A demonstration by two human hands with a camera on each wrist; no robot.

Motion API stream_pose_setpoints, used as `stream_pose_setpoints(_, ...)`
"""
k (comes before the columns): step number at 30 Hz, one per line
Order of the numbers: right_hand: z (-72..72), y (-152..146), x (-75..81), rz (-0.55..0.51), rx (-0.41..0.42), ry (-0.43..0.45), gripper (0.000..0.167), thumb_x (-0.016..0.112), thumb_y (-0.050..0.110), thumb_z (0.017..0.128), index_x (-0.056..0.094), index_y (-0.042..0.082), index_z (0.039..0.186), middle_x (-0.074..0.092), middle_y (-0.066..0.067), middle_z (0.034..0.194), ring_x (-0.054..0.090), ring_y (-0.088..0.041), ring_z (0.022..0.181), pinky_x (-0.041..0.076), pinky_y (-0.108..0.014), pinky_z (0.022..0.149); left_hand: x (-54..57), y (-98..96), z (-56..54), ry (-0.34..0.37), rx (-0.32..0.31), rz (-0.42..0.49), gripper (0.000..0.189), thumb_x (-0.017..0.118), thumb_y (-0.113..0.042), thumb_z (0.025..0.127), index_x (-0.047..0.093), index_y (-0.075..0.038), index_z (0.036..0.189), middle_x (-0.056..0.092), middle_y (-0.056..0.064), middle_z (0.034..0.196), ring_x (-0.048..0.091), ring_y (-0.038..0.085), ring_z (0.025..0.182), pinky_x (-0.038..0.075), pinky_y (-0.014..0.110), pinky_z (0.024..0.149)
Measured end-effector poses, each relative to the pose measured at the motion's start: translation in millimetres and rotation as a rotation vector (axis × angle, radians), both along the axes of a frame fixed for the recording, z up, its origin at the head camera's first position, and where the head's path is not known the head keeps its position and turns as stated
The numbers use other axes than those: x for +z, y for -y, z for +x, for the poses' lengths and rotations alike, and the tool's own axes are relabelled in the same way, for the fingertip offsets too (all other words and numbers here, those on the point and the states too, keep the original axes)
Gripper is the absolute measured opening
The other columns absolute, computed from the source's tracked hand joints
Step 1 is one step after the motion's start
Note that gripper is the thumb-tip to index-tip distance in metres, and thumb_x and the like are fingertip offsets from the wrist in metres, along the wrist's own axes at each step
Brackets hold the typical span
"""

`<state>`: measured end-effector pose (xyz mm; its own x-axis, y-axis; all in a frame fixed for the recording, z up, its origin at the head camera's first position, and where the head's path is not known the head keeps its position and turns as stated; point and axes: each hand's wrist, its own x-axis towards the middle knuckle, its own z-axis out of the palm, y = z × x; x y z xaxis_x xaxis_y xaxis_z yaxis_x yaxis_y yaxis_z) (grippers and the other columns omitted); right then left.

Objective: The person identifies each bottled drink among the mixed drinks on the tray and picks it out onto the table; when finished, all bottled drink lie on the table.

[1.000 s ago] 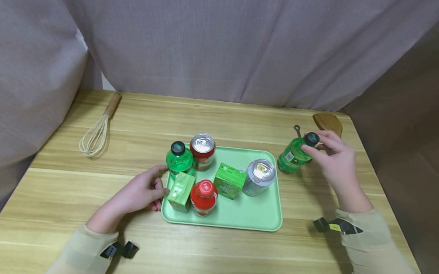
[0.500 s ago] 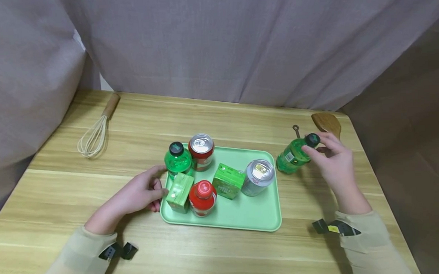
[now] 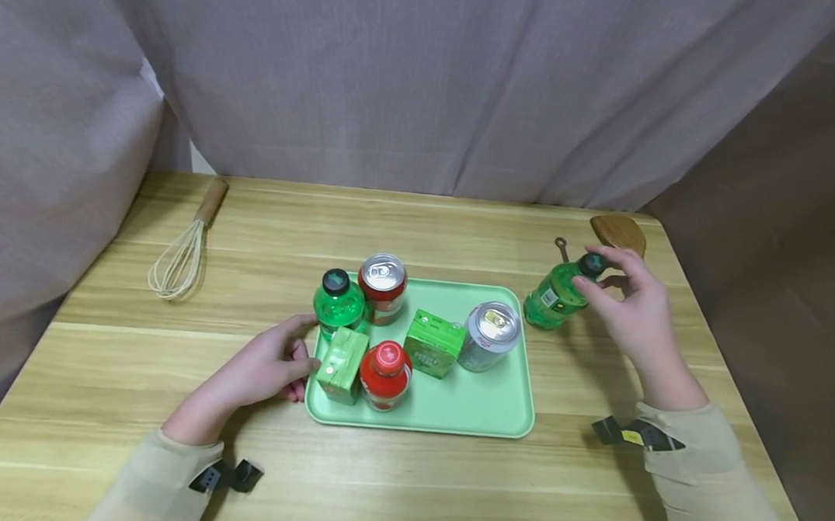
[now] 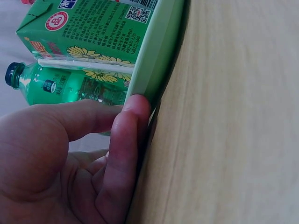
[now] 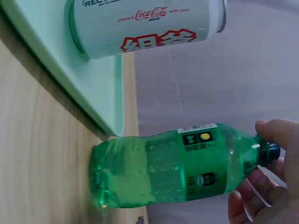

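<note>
In the head view, a green plastic soda bottle with a black cap stands upright on the table, just off the tray's right side. My right hand is around its neck and cap, fingers spread behind. The right wrist view shows a small gap between the thumb and the bottle's neck. My left hand pinches the left rim of a light green tray. The tray bears another green bottle, a red can, two green drink cartons, a red-capped bottle and a silver can.
A whisk lies at the table's back left. At the back right, a wooden spatula lies beyond the right hand, with a small ringed handle end behind the bottle. Grey curtains hang along the table's back.
My right hand's index finger has lifted and spread above the bottle's cap, loosening around it. The bottle stays in place. My left hand and the tray have not visibly moved.
</note>
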<state>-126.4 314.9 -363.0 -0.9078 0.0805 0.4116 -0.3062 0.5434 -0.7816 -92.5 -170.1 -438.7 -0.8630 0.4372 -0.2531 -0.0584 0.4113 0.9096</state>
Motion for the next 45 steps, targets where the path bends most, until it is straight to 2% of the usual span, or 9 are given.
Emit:
stream_pose_setpoints(6,1.1,5,11.4,-0.004,0.004,-0.035,0.045,0.075,-0.01,0.087,0.068,-0.001,0.13,0.066,0.004,0.121,0.061,-0.006,0.109,0.049,-0.016,0.091,2.1,0.3,0.0,0.002,0.007,0.012,0.077,0.069,-0.005,0.096,0.027,-0.003,0.161,0.062,0.013,0.077,0.066,0.025,0.058,0.061,0.038,0.049)
stream_pose_setpoints(10,-0.1,10,20.1,-0.007,0.015,-0.067,0.043,0.074,-0.009,0.087,0.068,-0.003,0.129,0.066,0.007,0.118,0.061,-0.008,0.113,0.046,-0.018,0.096,1.2,1.2,-0.7,0.002,0.005,0.007,0.077,0.069,-0.006,0.096,0.027,-0.002,0.161,0.062,0.013,0.078,0.066,0.025,0.059,0.061,0.037,0.05)
stream_pose_setpoints(20,11.8,32,41.7,-0.071,0.073,-0.253,0.038,0.071,-0.019,0.082,0.069,-0.012,0.119,0.07,-0.001,0.114,0.063,-0.014,0.113,0.046,-0.024,0.106,-0.8,1.7,-2.2,0.0,0.002,-0.007,0.075,0.068,-0.005,0.096,0.029,-0.001,0.16,0.063,0.013,0.077,0.067,0.024,0.059,0.062,0.038,0.051)
stream_pose_setpoints(23,20.7,46,50.3,-0.109,0.129,-0.304,0.034,0.07,-0.02,0.081,0.067,-0.017,0.115,0.07,-0.001,0.114,0.062,-0.018,0.113,0.047,-0.026,0.106,-0.1,2.0,-2.9,-0.004,0.003,-0.006,0.076,0.068,-0.005,0.096,0.029,-0.001,0.16,0.062,0.013,0.077,0.067,0.025,0.059,0.062,0.038,0.051)
stream_pose_setpoints(27,31.7,65,54.0,-0.219,0.319,-0.341,0.033,0.068,-0.023,0.079,0.063,-0.024,0.112,0.071,-0.009,0.112,0.062,-0.022,0.107,0.05,-0.028,0.096,0.0,3.1,-3.2,-0.001,-0.001,-0.007,0.076,0.068,-0.004,0.096,0.028,-0.001,0.16,0.062,0.014,0.077,0.067,0.025,0.059,0.062,0.038,0.051)
stream_pose_setpoints(31,40.2,84,48.9,-0.263,0.541,-0.302,0.031,0.071,-0.018,0.084,0.061,-0.025,0.113,0.071,-0.015,0.11,0.064,-0.023,0.102,0.054,-0.027,0.086,0.7,3.2,-3.3,-0.002,0.001,-0.013,0.075,0.068,-0.004,0.096,0.029,-0.001,0.159,0.062,0.013,0.077,0.067,0.024,0.059,0.062,0.038,0.051)
stream_pose_setpoints(35,45.5,99,39.1,-0.232,0.677,-0.237,0.032,0.072,-0.014,0.086,0.062,-0.022,0.115,0.07,-0.016,0.112,0.065,-0.022,0.102,0.057,-0.025,0.083,1.2,2.8,-3.0,-0.007,0.002,-0.007,0.075,0.068,-0.004,0.096,0.029,-0.001,0.159,0.062,0.013,0.078,0.067,0.024,0.059,0.062,0.038,0.051)
stream_pose_setpoints(40,49.8,112,28.8,-0.226,0.72,-0.18,0.036,0.071,-0.017,0.084,0.064,-0.017,0.119,0.07,-0.016,0.112,0.064,-0.021,0.096,0.058,-0.023,0.079,-0.8,0.7,-1.2,-0.004,0.009,0.01,0.076,0.069,-0.005,0.095,0.029,-0.001,0.16,0.062,0.014,0.077,0.066,0.025,0.058,0.061,0.038,0.049)
stream_pose_setpoints(45,55.9,123,23.4,-0.137,0.688,-0.081,0.045,0.074,-0.018,0.08,0.067,-0.006,0.123,0.069,-0.014,0.112,0.065,-0.022,0.096,0.059,-0.025,0.079,-3.7,-1.5,-1.3,0.003,0.013,-0.014,0.074,0.068,-0.005,0.096,0.03,-0.002,0.159,0.063,0.013,0.077,0.067,0.025,0.058,0.061,0.038,0.05)
